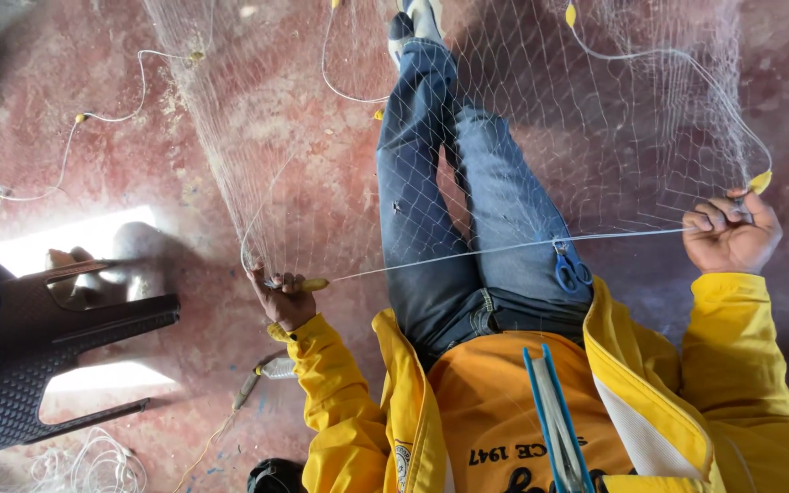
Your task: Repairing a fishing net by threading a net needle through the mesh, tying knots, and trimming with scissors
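The picture is upside down: the person's legs run toward the top edge and the chest lies at the bottom. Going by the yellow sleeves and the body, the hand on the picture's left side is the person's right hand (283,297) and the hand on the picture's right side is the left hand (731,233).

The right hand's grip is closed tight, fingers curled around a small yellowish netting needle (312,285) and a gathered edge of the fishing net (340,137). The needle sticks out of the fist on the side toward the legs, its long axis lying almost level across the picture and its tip pointing at the other hand.

The left hand's grip is also closed, pinching the net's edge and the far end of a taut white line (468,253); a yellow float (760,181) sits just above its knuckles. The line runs from fist to fist, nearly level, rising slightly toward the left hand, and crosses both jeans-clad thighs (468,219).

Blue-handled scissors (573,271) hang on the line over the lap. The net spreads away from both fists over the legs and the red floor (102,164), its border cord dotted with more small floats. A dark plastic chair (57,347) stands beside the right hand, well apart, and a loose coil of white line (84,466) lies on the floor under it.
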